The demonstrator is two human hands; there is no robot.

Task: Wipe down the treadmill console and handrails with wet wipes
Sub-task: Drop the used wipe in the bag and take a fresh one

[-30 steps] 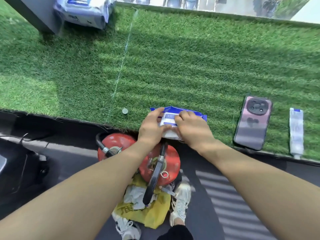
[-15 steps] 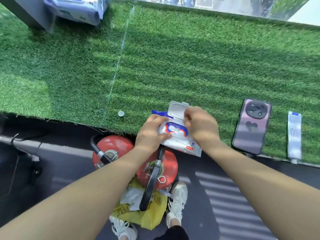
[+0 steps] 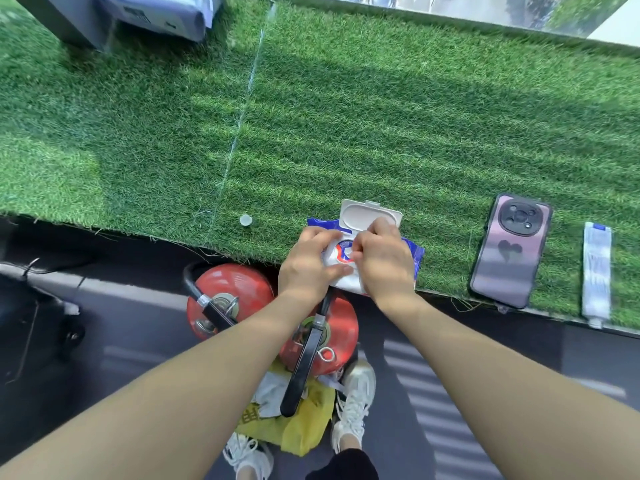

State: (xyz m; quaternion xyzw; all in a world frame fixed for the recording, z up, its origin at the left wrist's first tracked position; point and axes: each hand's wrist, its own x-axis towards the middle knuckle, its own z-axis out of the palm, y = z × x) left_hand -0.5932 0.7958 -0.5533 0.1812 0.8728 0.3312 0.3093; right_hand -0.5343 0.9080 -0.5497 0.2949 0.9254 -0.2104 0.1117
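Wipe pack (image 3: 412, 252) lid (image 3: 360, 213) open, left hand (image 3: 306, 263) gripping pack, right hand (image 3: 382, 256) pinching at opening; no wipe out, wiping not begun.

Centre: we see the wipes pack (image 3: 410, 252) on the turf ledge (image 3: 346, 116).
Right: phone (image 3: 509, 251), then tube (image 3: 596, 275).
Lower centre: two extinguishers (image 3: 242, 289) below the ledge.

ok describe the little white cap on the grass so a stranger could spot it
Start at the green turf ledge and follow its near edge. Just left of the wet wipe pack sits the white cap, the only tiny round thing there.
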